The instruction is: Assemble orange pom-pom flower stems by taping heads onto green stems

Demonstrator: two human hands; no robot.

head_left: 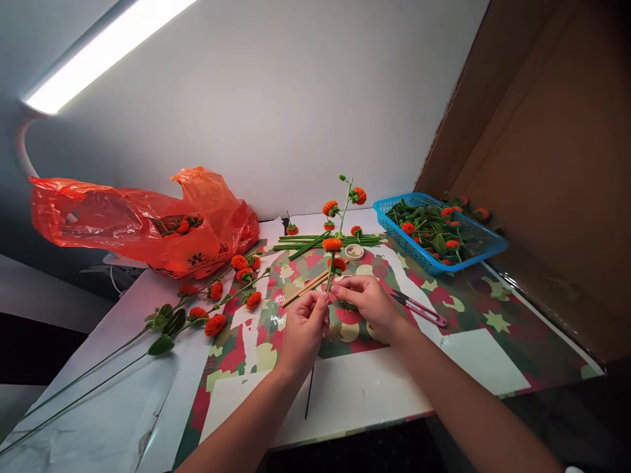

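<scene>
Holding: a flower stem (342, 223), upright over the middle of the table (365, 387), orange flowers (332, 244) up its length and a small green bud (342, 177) on top.
Left hand (303, 322): pinching the stem low down, just under the lowest flower.
Right hand (369, 301): fingertips pinched together right at the stem; can't tell what's between them.
Finished-looking ones: two leafy stems (161, 345) lying on the left, flowers plus big leaves, pretty much done I'd say.
This stem's progress: partway, I reckon. Flowers are on, but I can't make out any big leaves yet.
Spare flowers (292, 230): three loose ones around the green sticks (308, 246), so not used yet.
Blue basket (444, 268): heaped with leaves and more flowers, plenty left.
Red bag (211, 230): more orange flowers inside.
Other bits: tape roll (355, 251), tan sticks (305, 289), scissors (421, 311) just beyond the right hand.
</scene>
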